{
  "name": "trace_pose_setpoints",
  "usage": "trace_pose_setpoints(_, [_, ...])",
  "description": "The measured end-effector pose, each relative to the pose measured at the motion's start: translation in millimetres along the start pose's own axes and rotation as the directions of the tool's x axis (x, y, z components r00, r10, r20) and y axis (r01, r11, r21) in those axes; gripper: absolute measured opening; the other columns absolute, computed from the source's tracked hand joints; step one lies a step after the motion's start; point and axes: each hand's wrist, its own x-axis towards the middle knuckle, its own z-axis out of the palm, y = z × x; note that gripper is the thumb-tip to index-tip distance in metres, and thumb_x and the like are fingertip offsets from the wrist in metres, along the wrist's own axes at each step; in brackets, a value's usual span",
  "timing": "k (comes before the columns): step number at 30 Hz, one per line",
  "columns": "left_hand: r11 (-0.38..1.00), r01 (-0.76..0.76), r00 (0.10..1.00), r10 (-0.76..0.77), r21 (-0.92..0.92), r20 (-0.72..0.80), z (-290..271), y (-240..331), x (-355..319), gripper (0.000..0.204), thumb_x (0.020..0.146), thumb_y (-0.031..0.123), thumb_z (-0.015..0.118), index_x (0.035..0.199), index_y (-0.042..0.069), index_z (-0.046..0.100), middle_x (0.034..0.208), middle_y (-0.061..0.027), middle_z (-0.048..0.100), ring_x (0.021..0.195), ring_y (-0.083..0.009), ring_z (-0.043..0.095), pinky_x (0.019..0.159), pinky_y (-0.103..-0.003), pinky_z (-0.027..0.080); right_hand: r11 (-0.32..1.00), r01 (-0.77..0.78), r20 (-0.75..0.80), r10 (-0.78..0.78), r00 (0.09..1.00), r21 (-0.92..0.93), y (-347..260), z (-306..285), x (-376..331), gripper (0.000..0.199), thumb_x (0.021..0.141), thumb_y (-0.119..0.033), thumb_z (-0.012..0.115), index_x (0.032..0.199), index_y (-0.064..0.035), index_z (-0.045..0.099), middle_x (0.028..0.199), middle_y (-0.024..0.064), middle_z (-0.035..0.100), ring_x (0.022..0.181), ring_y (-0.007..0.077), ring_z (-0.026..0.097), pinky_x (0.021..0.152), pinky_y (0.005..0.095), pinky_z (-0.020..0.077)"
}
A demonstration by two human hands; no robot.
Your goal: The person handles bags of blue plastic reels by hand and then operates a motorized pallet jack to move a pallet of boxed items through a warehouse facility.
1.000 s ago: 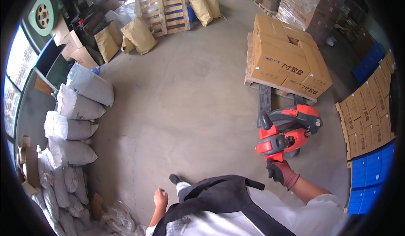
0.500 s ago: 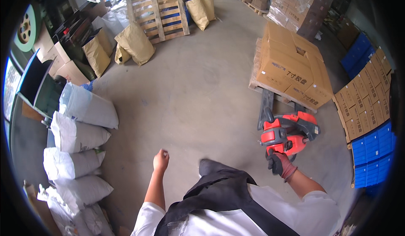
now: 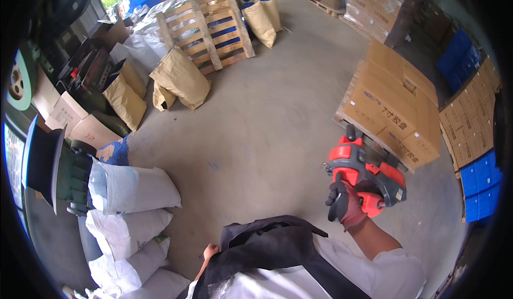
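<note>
My right hand [image 3: 346,205], in a red and dark grey glove, grips the handle of a red and black pallet jack [image 3: 347,157]. Beyond the handle, the jack stands against a wooden pallet [image 3: 342,116] stacked with large brown cartons [image 3: 393,104]; the cartons and pallet hide most of its forks. My left hand [image 3: 211,251] is bare and hangs low beside the dark apron. Its fingers look curled in with nothing seen in them, though the apron's edge is close and the hand shows only small.
White sacks [image 3: 136,189] lie piled on the left near a dark machine [image 3: 48,165]. Tan sacks [image 3: 184,80] and an upright wooden pallet [image 3: 208,29] stand at the far left. Stacked cartons [image 3: 473,120] and blue boxes [image 3: 481,184] line the right; wrapped cartons [image 3: 377,8] stand far right.
My left hand has drawn back and down toward my body. The white sacks and far pallet appear nearer and lower. My right hand stays on the handle, which has turned slightly.
</note>
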Motion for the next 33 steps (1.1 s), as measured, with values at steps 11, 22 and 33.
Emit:
trace_pose_setpoints(11, [0.99, -0.132, 0.968, 0.12, 0.041, 0.222, -211.9, 65.7, 307.8, 0.027, 0.083, 0.031, 0.056, 0.093, 0.007, 0.064, 0.092, -0.0174, 0.067, 0.089, -0.0335, 0.064, 0.079, -0.043, 0.05, 0.996, 0.089, -0.287, -0.079, 0.955, 0.021, -35.1, 226.7, 182.9, 0.019, 0.088, -0.026, 0.053, 0.076, -0.0118, 0.05, 0.054, -0.003, 0.038, 0.045, 0.0116, 0.04, 0.046, 0.0272, 0.0389])
trace_pose_setpoints(22, [0.797, -0.603, 0.793, 0.604, 0.031, -0.082, -408.7, 540.1, 650.0, 0.019, 0.087, 0.028, 0.055, 0.094, 0.012, 0.064, 0.084, -0.017, 0.066, 0.08, -0.0363, 0.064, 0.073, -0.045, 0.051, 0.991, 0.125, -0.446, -0.092, 0.89, 0.044, -122.2, 388.4, 348.9, 0.026, 0.093, -0.029, 0.05, 0.077, -0.009, 0.051, 0.055, 0.0014, 0.043, 0.047, 0.0157, 0.046, 0.047, 0.0304, 0.0412])
trace_pose_setpoints(33, [0.748, -0.632, 0.74, 0.504, 0.203, 0.445, -440.0, 593.8, 856.2, 0.034, 0.085, 0.04, 0.051, 0.098, 0.011, 0.065, 0.092, -0.0176, 0.066, 0.09, -0.0379, 0.062, 0.079, -0.046, 0.05, 0.956, 0.288, -0.487, -0.278, 0.828, -0.056, -261.9, 571.8, 541.3, 0.023, 0.093, -0.027, 0.05, 0.079, -0.0092, 0.052, 0.071, 0.0033, 0.051, 0.062, 0.0164, 0.051, 0.056, 0.0303, 0.0435])
